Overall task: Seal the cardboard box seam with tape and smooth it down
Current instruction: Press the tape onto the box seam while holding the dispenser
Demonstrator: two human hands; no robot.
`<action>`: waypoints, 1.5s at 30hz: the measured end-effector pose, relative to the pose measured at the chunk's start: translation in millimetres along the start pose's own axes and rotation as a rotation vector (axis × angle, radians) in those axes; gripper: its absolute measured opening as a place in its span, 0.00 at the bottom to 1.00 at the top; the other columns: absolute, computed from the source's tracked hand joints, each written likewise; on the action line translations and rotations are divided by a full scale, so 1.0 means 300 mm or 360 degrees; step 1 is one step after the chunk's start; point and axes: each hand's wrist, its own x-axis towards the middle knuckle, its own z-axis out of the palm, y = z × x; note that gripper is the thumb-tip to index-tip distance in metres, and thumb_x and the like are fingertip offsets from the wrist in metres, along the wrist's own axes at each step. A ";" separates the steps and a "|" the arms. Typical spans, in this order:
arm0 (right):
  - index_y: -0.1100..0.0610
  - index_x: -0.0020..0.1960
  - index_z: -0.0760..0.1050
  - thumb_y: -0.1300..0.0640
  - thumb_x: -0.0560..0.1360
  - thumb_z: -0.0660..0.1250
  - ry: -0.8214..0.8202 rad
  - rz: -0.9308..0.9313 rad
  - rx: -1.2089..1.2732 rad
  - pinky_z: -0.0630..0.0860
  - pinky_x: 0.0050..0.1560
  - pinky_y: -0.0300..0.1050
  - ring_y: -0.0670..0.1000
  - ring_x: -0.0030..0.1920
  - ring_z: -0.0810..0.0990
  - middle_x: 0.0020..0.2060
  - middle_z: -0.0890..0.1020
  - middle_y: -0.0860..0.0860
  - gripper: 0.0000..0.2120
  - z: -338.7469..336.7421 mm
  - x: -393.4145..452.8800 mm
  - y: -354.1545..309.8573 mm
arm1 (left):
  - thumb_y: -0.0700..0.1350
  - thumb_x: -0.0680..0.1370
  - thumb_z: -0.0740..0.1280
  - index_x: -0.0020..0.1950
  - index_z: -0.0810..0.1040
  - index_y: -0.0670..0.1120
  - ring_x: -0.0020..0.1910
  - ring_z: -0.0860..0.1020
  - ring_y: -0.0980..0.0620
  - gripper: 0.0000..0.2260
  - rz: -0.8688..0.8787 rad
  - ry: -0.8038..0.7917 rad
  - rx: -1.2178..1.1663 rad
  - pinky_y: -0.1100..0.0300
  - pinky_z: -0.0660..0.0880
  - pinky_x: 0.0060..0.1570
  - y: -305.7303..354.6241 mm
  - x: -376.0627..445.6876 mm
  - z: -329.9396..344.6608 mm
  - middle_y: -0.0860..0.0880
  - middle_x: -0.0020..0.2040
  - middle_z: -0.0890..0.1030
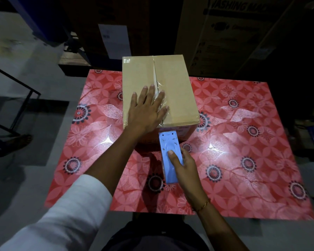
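A brown cardboard box (174,91) stands on a red flowered table (243,160), its top flaps meeting in a middle seam. Clear tape (159,82) lies wrinkled along the near half of that seam; the far part of the seam shows a bare gap. My left hand (147,109) rests flat on the box top, fingers spread over the taped seam near the front edge. My right hand (184,163) grips a light blue tape dispenser (169,154), whose toothed end sits against the box's front face just below the top edge.
Large cartons, one printed "WASHING MACHINE" (239,8), stand close behind the table. A black metal frame (16,98) and another person's sandalled foot (20,142) are on the grey floor at the left. Table surface lies bare left and right of the box.
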 end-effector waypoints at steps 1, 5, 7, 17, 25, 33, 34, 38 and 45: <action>0.51 0.61 0.79 0.50 0.79 0.68 0.0005 0.0002 -0.0006 0.79 0.52 0.43 0.47 0.53 0.85 0.53 0.86 0.46 0.12 0.002 -0.002 -0.005 | 0.61 0.82 0.44 0.78 0.46 0.55 0.77 0.42 0.47 0.26 0.0001 0.0002 -0.0006 0.41 0.41 0.73 -0.002 0.000 0.000 0.47 0.79 0.44; 0.51 0.62 0.79 0.49 0.79 0.68 0.0014 0.0006 -0.0019 0.79 0.51 0.42 0.47 0.52 0.85 0.53 0.86 0.46 0.13 0.008 -0.008 -0.017 | 0.64 0.81 0.42 0.78 0.45 0.56 0.77 0.42 0.47 0.27 0.0111 0.0037 -0.0118 0.40 0.42 0.73 -0.016 -0.009 -0.009 0.47 0.79 0.43; 0.51 0.62 0.78 0.49 0.80 0.68 0.0006 0.0004 -0.0019 0.78 0.49 0.40 0.45 0.51 0.85 0.52 0.86 0.45 0.13 0.008 -0.015 -0.021 | 0.67 0.79 0.41 0.77 0.47 0.57 0.77 0.41 0.48 0.29 0.0214 0.0062 -0.0217 0.40 0.41 0.72 -0.025 -0.020 -0.017 0.47 0.79 0.42; 0.48 0.71 0.71 0.52 0.81 0.65 -0.0075 -0.0035 0.0017 0.75 0.50 0.27 0.35 0.57 0.81 0.61 0.82 0.41 0.18 -0.016 -0.095 -0.011 | 0.65 0.79 0.39 0.77 0.50 0.59 0.77 0.44 0.47 0.27 0.0255 0.0039 0.0017 0.38 0.43 0.72 -0.020 -0.025 -0.001 0.49 0.79 0.47; 0.49 0.69 0.73 0.52 0.81 0.66 -0.0058 -0.0089 0.0061 0.78 0.54 0.34 0.41 0.59 0.82 0.60 0.83 0.42 0.17 -0.036 -0.140 -0.014 | 0.64 0.80 0.41 0.77 0.49 0.59 0.77 0.44 0.46 0.25 0.0255 0.0028 0.0046 0.38 0.43 0.72 -0.021 -0.025 0.000 0.49 0.79 0.46; 0.48 0.67 0.74 0.50 0.80 0.65 -0.0100 -0.0077 0.0076 0.79 0.54 0.39 0.42 0.57 0.83 0.57 0.84 0.40 0.15 -0.048 -0.156 -0.015 | 0.65 0.78 0.37 0.77 0.48 0.60 0.77 0.43 0.47 0.27 0.0251 0.0013 0.0044 0.39 0.43 0.72 -0.021 -0.026 -0.004 0.49 0.79 0.46; 0.48 0.67 0.74 0.50 0.80 0.65 -0.0104 -0.0072 0.0078 0.80 0.55 0.39 0.42 0.57 0.83 0.58 0.84 0.40 0.15 -0.048 -0.156 -0.011 | 0.65 0.78 0.37 0.77 0.48 0.60 0.77 0.43 0.47 0.27 0.0251 0.0014 0.0041 0.39 0.43 0.72 -0.021 -0.027 -0.004 0.49 0.79 0.46; 0.49 0.66 0.73 0.51 0.81 0.66 -0.0098 -0.0035 0.0023 0.79 0.52 0.38 0.43 0.57 0.83 0.58 0.84 0.44 0.14 -0.038 -0.129 0.011 | 0.65 0.78 0.37 0.77 0.48 0.60 0.77 0.43 0.47 0.28 0.0258 0.0016 0.0042 0.39 0.42 0.72 -0.020 -0.026 -0.004 0.49 0.79 0.46; 0.50 0.62 0.75 0.47 0.80 0.67 -0.0108 0.0099 -0.0077 0.79 0.55 0.48 0.50 0.55 0.84 0.56 0.84 0.47 0.13 -0.031 -0.039 0.014 | 0.65 0.78 0.37 0.77 0.47 0.59 0.77 0.43 0.47 0.27 0.0262 0.0018 0.0053 0.38 0.43 0.72 -0.020 -0.026 -0.001 0.49 0.79 0.46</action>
